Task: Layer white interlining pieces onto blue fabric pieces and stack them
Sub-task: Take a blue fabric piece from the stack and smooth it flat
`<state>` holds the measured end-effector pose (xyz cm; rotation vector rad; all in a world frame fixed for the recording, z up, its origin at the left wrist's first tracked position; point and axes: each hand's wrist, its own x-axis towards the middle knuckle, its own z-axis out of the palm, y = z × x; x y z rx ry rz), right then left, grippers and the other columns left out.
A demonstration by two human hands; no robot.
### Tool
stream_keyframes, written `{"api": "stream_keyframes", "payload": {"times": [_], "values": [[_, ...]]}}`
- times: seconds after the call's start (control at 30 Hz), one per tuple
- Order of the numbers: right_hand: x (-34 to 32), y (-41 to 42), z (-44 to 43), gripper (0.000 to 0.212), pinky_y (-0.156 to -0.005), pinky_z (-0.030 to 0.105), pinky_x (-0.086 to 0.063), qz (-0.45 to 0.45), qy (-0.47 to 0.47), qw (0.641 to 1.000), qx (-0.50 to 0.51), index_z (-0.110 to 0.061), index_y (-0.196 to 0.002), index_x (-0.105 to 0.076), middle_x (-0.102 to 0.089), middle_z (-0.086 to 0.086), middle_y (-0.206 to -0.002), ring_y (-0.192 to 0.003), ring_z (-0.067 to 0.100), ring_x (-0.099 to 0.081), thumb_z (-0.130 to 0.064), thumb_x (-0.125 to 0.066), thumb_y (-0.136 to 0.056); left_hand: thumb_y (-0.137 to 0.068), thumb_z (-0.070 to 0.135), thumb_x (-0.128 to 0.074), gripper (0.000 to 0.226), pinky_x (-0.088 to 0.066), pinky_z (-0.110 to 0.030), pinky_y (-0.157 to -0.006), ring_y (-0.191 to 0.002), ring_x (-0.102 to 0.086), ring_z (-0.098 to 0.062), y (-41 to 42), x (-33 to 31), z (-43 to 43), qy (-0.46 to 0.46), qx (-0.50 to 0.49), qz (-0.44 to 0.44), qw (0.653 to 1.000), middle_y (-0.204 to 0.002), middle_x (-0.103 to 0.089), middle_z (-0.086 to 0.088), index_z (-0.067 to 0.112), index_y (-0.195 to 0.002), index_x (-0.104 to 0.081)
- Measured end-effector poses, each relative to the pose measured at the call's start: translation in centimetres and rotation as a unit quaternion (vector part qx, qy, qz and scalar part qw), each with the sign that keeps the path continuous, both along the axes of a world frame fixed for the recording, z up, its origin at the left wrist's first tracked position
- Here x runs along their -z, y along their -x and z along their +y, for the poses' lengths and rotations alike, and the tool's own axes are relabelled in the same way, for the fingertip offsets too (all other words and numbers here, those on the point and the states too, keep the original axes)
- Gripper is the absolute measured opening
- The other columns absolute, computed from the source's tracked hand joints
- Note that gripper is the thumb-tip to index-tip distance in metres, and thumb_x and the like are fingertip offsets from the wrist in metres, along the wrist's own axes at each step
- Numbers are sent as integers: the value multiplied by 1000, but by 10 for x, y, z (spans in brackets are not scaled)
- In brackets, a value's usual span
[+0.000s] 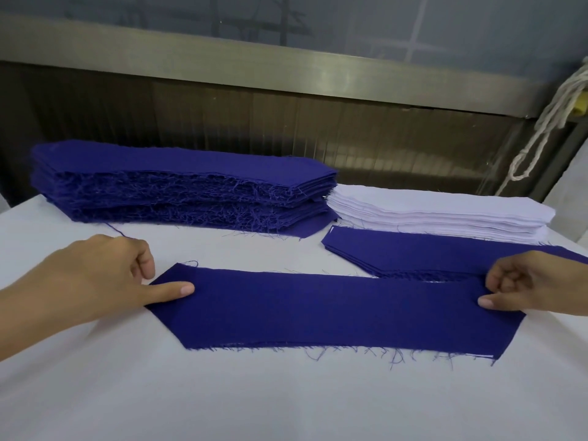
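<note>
A long blue fabric piece (334, 308) lies flat on the white table in front of me, and a sliver of white shows under its lower right edge. My left hand (95, 281) presses its left end with a straight index finger, thumb bent at the corner. At the other end, my right hand (528, 286) presses with the index finger while its other fingers are curled. A tall stack of blue pieces (178, 189) stands at the back left. A stack of white interlining (445, 214) sits at the back right. A low pile of blue pieces (429, 254) lies in front of it.
The white-covered table (254, 396) stretches toward me below the piece. A metal-framed wall (286, 71) runs along the table's far side. A white rope (547, 122) hangs at the right.
</note>
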<state>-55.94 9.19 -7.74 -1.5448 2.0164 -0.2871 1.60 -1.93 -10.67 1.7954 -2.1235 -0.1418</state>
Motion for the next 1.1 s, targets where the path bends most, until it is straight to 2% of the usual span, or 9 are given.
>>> {"api": "stream_keyframes", "payload": {"times": [0.3,0.47,0.53,0.63,0.7,0.77,0.87,1.0,1.1], "values": [[-12,-22,4,72,-53,19,-41,-17,10,999,-35,-28,-84,-75,-58,0,-57,-52,7,-47,-82,-81,-36,-15,110,-34,97,-46,-25,-58,-57,-61,-3,7,-10,7,-65,18,10,998,-54,-61,26,29,-58,-63],[-12,-29,8,60,-52,19,-35,26,33,997,-72,-12,-78,-69,-48,-1,-56,-52,6,-39,-68,-78,-56,-42,89,-58,67,-44,-23,-57,-41,-49,-2,13,-12,13,-113,60,55,990,-44,-56,11,24,-58,-62],[-10,-29,8,44,-54,20,-36,52,47,993,-98,-17,-76,-68,-48,-4,-59,-55,5,-39,-60,-78,-67,-56,72,-71,50,-43,-21,-55,-41,-47,-2,18,-10,14,-113,64,64,990,-45,-55,9,23,-60,-66],[-8,-27,5,20,-60,28,-44,76,61,988,-120,-41,-90,-69,-58,2,-75,-62,6,-48,-50,-79,-75,-71,51,-81,31,-39,-12,-49,-43,-48,-2,22,-9,15,-101,68,65,990,-49,-58,11,23,-62,-70],[-10,-24,6,37,-61,32,-47,55,53,991,-114,-42,-97,-70,-63,4,-79,-62,6,-50,-64,-77,-69,-72,47,-82,28,-40,-14,-49,-47,-52,-3,25,-10,17,-89,73,67,991,-53,-62,12,24,-63,-69],[-12,-19,9,53,-63,25,-50,22,17,993,-113,-39,-105,-71,-71,-5,-85,-65,5,-58,-74,-77,-64,-73,49,-80,29,-45,-24,-54,-52,-57,-4,27,-11,17,-73,73,67,992,-58,-66,9,24,-65,-68],[-9,-11,10,55,-74,24,-56,-26,-23,992,-125,-36,-113,-73,-75,-3,-109,-86,10,-70,-68,-80,-70,-66,62,-74,36,-53,-28,-63,-58,-65,-2,25,-17,18,-117,69,110,985,-64,-71,11,27,-72,-74],[-9,-11,6,57,-75,23,-57,-62,-15,991,-114,-37,-114,-73,-75,-5,-112,-89,11,-71,-68,-82,-67,-57,68,-69,38,-60,-32,-81,-77,-74,-9,16,-27,17,-219,107,162,956,-84,-78,10,45,-86,-77],[-12,-11,5,56,-80,24,-58,-153,-21,984,-86,-30,-116,-74,-73,-2,-119,-106,18,-71,-54,-88,-67,-65,57,-73,35,-55,-16,-61,-72,-73,-6,7,-38,16,-282,144,176,932,-90,-79,2,41,-96,-78]]}}
